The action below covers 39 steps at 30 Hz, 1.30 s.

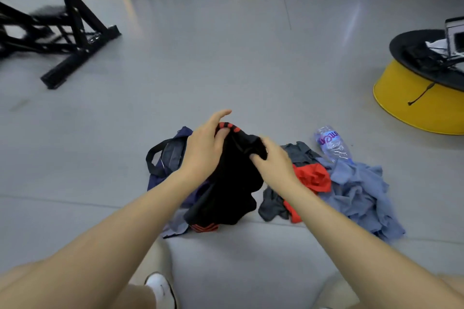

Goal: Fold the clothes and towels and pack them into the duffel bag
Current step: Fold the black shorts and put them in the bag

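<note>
Black red-striped garment [233, 183] hangs from both my hands: my left hand [206, 150] curls its fingers round the striped edge, thumb raised, and my right hand [273, 162] pinches the black cloth. Just behind my left fingers sits the navy duffel bag [163, 158]. Right of my right fingers, a red garment [313, 178], blue cloth [359, 193] and a plastic water bottle [331, 144] lie on the grey gym floor [226, 57].

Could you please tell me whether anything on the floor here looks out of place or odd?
The clear plastic water bottle lies on its side on the grey floor at the far edge of the crumpled light blue cloth. It is neither clothing nor towel, so it looks stray among the laundry. Nothing looks spilled or damaged.
</note>
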Each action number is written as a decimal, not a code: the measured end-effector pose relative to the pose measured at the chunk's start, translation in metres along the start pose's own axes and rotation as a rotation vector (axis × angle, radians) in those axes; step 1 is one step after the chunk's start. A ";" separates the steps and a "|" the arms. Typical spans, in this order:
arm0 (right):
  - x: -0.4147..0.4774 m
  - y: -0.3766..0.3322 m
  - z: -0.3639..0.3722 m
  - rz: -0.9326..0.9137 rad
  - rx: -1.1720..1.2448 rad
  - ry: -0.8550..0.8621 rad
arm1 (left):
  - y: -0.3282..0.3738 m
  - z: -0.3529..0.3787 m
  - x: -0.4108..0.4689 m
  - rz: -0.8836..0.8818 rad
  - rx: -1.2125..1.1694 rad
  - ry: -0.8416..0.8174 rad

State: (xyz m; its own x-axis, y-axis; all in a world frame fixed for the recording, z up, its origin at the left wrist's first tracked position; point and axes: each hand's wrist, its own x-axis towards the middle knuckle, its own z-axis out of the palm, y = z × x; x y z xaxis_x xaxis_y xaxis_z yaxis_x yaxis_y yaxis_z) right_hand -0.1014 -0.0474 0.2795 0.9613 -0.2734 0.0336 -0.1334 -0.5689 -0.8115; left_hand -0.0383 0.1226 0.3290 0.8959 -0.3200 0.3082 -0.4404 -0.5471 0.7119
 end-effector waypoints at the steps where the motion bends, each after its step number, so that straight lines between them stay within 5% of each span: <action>1: -0.013 0.000 0.007 -0.036 -0.055 0.023 | 0.000 0.001 -0.002 -0.019 -0.006 0.006; 5: -0.058 0.005 0.043 -0.150 -0.100 0.236 | 0.005 0.003 0.002 -0.191 -0.222 0.055; 11: -0.071 0.065 0.071 0.172 -0.030 0.048 | 0.028 -0.034 0.033 -0.160 -0.494 0.009; 15: -0.048 0.100 0.057 0.225 0.012 -0.140 | 0.025 -0.062 0.039 0.005 -0.296 -0.097; 18: -0.018 0.108 0.056 0.082 -0.009 -0.266 | 0.015 -0.063 0.030 0.093 -0.129 -0.161; 22: 0.002 0.108 0.062 0.103 0.006 -0.279 | -0.005 -0.060 0.022 0.131 0.027 -0.159; 26: 0.007 0.100 0.059 0.135 -0.386 -0.439 | -0.021 -0.059 0.012 0.232 0.261 -0.118; 31: 0.009 0.071 0.055 0.341 0.108 -0.398 | -0.077 -0.037 -0.001 -0.046 0.418 -0.240; 36: 0.022 0.024 0.056 0.716 0.710 -0.297 | -0.065 0.020 -0.080 0.144 0.353 -0.210; 39: 0.024 0.001 0.052 0.838 0.967 -0.195 | -0.047 0.045 -0.114 0.051 0.276 -0.191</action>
State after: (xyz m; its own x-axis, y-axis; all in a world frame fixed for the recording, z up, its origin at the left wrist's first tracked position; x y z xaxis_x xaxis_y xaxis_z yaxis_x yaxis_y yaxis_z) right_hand -0.0663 -0.0143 0.2489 0.7002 -0.1087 -0.7056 -0.5597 0.5301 -0.6370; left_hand -0.1226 0.1505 0.2320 0.8563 -0.4774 0.1969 -0.5074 -0.7068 0.4930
